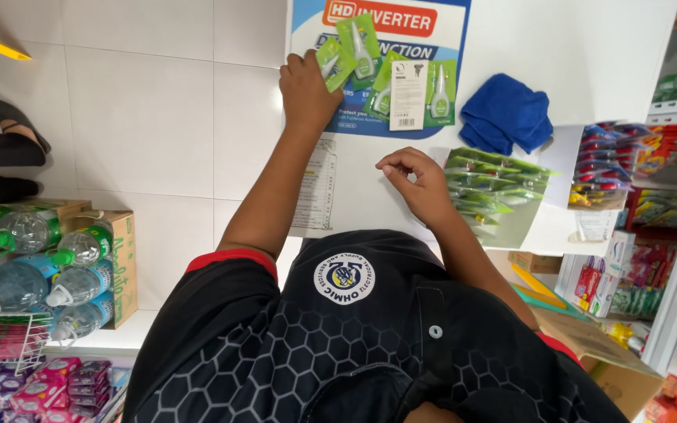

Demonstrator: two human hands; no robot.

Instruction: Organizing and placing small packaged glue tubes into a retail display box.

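My left hand reaches out over a white box top and grips the left end of a fan of green blister packets. One packet in the fan lies with its white back card up. Closer to me, my right hand hovers over the same surface with fingers curled together and nothing visible in them. It is just left of a stack of several more green packets.
A folded blue cloth lies right of the fan. Shelves of packaged goods stand at the right. Water bottles in a carton and pink packets sit at the lower left. Another person's sandalled foot is at the far left.
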